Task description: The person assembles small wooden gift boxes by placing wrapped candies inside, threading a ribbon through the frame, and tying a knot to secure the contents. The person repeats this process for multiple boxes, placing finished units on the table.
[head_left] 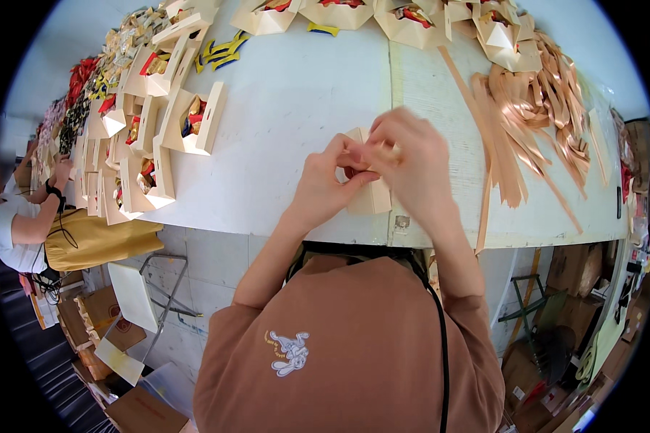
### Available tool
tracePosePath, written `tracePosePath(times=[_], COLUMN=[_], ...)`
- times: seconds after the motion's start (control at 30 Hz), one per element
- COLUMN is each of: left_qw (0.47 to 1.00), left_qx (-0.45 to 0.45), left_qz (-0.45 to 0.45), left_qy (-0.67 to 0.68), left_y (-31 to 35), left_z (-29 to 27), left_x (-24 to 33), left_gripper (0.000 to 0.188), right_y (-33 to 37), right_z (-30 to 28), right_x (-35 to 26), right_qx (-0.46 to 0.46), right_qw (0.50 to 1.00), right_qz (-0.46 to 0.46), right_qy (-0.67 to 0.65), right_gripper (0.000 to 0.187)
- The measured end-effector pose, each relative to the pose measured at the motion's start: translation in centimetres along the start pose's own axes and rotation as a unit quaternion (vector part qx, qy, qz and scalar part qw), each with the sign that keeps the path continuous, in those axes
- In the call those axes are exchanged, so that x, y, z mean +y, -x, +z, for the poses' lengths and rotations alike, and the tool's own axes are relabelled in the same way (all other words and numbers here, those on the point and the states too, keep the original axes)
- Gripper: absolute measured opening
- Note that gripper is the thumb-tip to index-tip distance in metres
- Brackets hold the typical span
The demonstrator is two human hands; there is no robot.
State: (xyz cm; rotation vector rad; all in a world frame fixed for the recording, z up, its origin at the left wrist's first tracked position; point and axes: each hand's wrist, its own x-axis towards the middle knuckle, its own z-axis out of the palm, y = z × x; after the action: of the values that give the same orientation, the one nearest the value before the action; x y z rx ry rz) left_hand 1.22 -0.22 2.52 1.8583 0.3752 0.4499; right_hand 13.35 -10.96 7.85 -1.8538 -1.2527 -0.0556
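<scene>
A small cream paper box sits at the table's near edge, mostly covered by my hands. My left hand is closed over its left side, thumb and fingers pinched together near the top of the box. Just to the right, my right hand is raised over the box with bent fingers, its fingertips blurred and meeting those of the left. Whatever the fingertips pinch is hidden between them.
Open cream boxes filled with wrapped sweets line the left and far side. Yellow-and-blue packets lie near them. Rose-gold ribbons spread over the right side. A co-worker stands at far left, by a folding chair.
</scene>
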Motion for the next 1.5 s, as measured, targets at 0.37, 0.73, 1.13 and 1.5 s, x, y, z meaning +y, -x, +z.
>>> tracePosePath(times=[0.37,0.73,1.13,1.5], left_qw=[0.985,0.992,0.985,0.920], left_qx=[0.043,0.037,0.089,-0.136], left_qz=[-0.042,-0.049,-0.069,-0.168], left_qy=[0.163,0.114,0.133,0.326], left_y=[1.1,1.2,1.2,2.5], left_z=[1.3,1.0,2.2,1.7], left_x=[-2.1,-1.3,0.0,-1.8], left_gripper=[0.029,0.022,0.036,0.029], right_y=[7.8,7.3,8.1,14.7], right_z=[-0.1,1.6,2.9,-3.9], right_x=[1.5,2.8,2.3,4.3], right_qx=[-0.025,0.056,0.113,0.128], right_qw=[0.840,0.983,0.956,0.848], right_qz=[0.322,0.140,0.167,0.358], right_qy=[-0.436,-0.108,-0.212,-0.369], right_gripper=[0.017,0.013,0.010,0.009])
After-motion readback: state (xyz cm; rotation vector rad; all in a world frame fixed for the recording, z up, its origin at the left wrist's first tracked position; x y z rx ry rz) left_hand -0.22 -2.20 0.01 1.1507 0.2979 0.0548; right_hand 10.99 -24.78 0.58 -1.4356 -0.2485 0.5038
